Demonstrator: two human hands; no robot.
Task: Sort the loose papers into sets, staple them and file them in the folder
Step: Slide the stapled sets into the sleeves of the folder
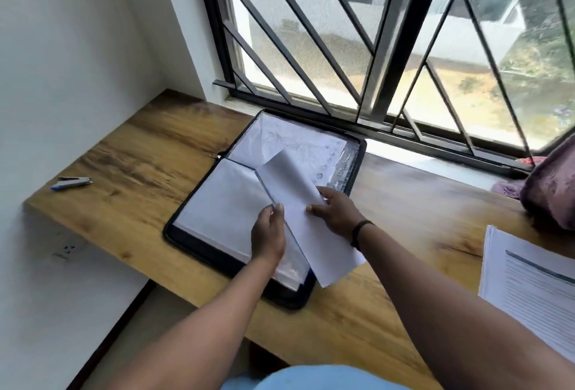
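Filing looks to be the step in hand: the left hand (pixel 268 231) pinches the edge of a clear sleeve (pixel 289 260) while the right hand (pixel 334 210) curls its fingers on a paper set (pixel 306 224) lying aslant over the open folder (pixel 199 243); next, I judge, the set must slide squarely into the sleeve's mouth. Beyond them, the folder's pockets hold other sheets; a stapler (pixel 71 183) lies well apart at the left of the desk (pixel 404 203), and a printed stack (pixel 529 296) waits at the right.

One folder (pixel 199 243), one stapler (pixel 71 183), two paper sets (pixel 306 224) (pixel 529 290)
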